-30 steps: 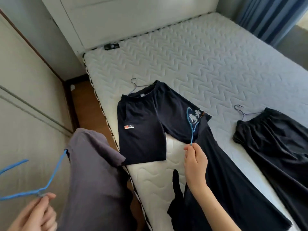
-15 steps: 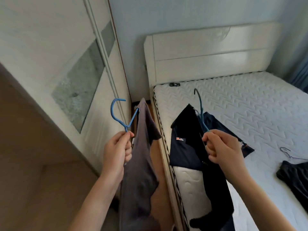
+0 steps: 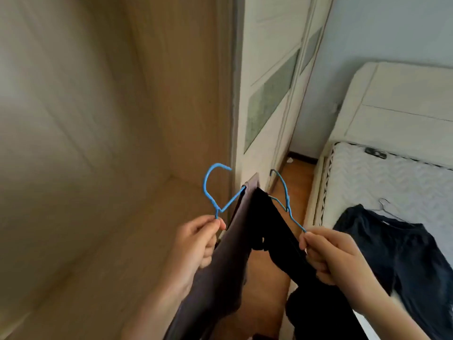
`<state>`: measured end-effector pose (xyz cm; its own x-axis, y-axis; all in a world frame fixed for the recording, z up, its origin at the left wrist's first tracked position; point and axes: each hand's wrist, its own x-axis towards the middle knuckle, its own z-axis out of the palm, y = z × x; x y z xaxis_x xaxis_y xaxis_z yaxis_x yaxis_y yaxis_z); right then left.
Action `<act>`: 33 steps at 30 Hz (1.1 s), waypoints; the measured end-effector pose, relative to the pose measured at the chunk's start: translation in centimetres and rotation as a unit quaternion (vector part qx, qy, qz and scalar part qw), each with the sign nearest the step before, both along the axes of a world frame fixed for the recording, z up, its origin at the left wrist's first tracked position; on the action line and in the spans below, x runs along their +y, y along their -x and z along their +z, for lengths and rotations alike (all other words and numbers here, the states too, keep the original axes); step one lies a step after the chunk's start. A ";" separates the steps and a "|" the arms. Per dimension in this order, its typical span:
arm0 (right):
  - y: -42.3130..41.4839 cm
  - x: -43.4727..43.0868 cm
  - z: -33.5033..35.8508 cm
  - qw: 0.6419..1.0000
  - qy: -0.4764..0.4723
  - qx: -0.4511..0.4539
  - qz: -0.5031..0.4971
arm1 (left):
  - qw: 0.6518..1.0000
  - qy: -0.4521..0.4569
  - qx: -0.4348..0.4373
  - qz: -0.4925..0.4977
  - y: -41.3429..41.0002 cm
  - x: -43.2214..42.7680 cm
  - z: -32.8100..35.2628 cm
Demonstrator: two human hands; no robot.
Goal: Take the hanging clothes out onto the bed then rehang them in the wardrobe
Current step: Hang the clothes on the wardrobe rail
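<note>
Pinching blue hanger (image 3: 210, 190) in left hand (image 3: 196, 238) before wardrobe (image 3: 98, 143), with grey garment (image 3: 220, 266) draped on it. Gripping second hanger (image 3: 285, 201) in curled right hand (image 3: 326, 256), with black garment (image 3: 282, 241) just beside the grey one. Lying rightward on bed (image 3: 392, 177): dark shorts (image 3: 397, 253).

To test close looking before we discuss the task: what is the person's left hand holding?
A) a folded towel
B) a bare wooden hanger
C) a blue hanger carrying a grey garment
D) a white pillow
C: the left hand pinches the blue hanger just below its hook, and the grey garment hangs from it.
</note>
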<state>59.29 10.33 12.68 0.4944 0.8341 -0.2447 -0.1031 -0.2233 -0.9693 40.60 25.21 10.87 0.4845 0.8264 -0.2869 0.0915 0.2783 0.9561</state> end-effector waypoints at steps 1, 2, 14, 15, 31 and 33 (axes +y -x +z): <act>0.1 1.1 -0.3 0.999 0.013 0.008 0.030 | 1.000 0.008 0.009 0.022 1.0 0.0 -0.2; 0.3 2.2 -0.4 0.998 0.024 0.020 0.055 | 0.999 0.015 0.019 0.043 1.9 -0.1 -0.3; 4.3 16.2 5.1 0.946 -0.047 0.101 0.304 | 0.937 0.023 -0.062 0.343 9.7 0.6 6.1; 4.8 17.7 6.1 0.940 -0.066 0.106 0.317 | 0.931 0.009 -0.077 0.356 9.9 1.1 7.2; 8.0 34.0 26.6 0.889 -0.351 0.088 0.280 | 0.884 -0.279 -0.080 0.365 6.0 15.5 28.5; 8.4 35.4 28.3 0.887 -0.366 0.086 0.269 | 0.880 -0.295 -0.078 0.365 5.5 17.1 30.7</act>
